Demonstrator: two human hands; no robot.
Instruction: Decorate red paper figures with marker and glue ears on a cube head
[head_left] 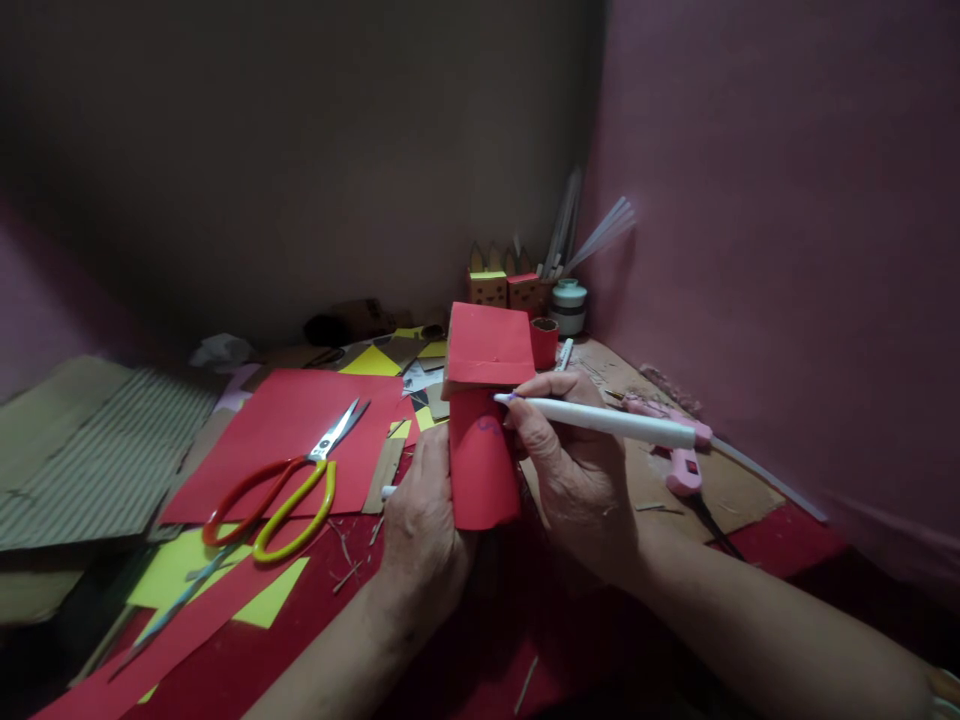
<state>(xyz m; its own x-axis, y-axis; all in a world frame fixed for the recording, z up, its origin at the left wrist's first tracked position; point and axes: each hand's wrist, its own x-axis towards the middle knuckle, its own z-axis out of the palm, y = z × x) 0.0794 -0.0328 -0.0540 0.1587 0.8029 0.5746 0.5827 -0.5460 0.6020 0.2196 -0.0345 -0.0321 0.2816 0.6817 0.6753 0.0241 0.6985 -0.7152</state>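
A red paper-covered tube (480, 490) stands in front of me, with a red square cardboard piece (491, 340) at its top end. My left hand (424, 525) is closed round the tube's left side. A small white cap-like end (388, 492) sticks out beside that hand. In the fingers of my right hand (577, 470) is a white marker pen (615, 420), its tip at the red paper just under the square. Purple curved marks (490, 425) show on the tube near the tip. My right fingertips partly cover the tube's right edge.
Scissors (319, 455) with red and yellow handles lie on red paper (277, 425) at left, near corrugated cardboard (105, 450). A pink glue gun (684, 465) rests at right. Behind stand a lidded jar (568, 305) and decorated cardboard boxes (487, 288). A pink wall (787, 250) bounds the right.
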